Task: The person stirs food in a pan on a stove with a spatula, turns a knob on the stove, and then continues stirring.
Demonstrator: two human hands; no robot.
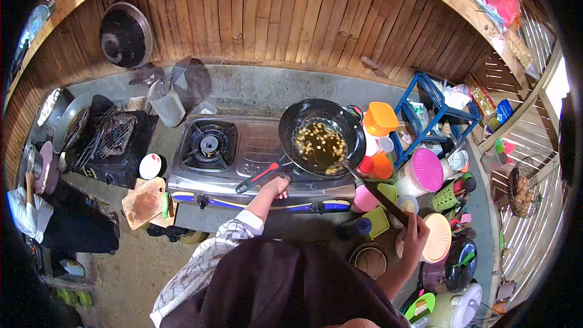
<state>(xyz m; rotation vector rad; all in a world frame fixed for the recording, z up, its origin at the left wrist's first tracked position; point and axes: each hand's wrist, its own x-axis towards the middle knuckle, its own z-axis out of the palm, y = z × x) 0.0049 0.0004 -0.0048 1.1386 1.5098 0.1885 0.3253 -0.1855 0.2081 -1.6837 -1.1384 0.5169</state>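
Observation:
A black wok point(296, 115) sits on the right burner of the stove, with small pale-brown pieces point(322, 141) in dark liquid inside it. My right hand point(415, 235) is closed around the long dark handle of a spatula point(385, 201), whose far end reaches into the wok's near right side. My left hand point(277, 187) is at the stove's front, just below the wok's red and black handle point(260, 176). Its fingers are curled, and whatever they may hold is hidden.
The gas stove point(255, 146) has a bare left burner. Left of it are a stained cutting board point(143, 203) and a black stove point(109, 152). Plastic tubs, including a pink-lidded one point(427, 170), crowd the right beside a blue rack point(434, 106). Another person point(67, 218) is at far left.

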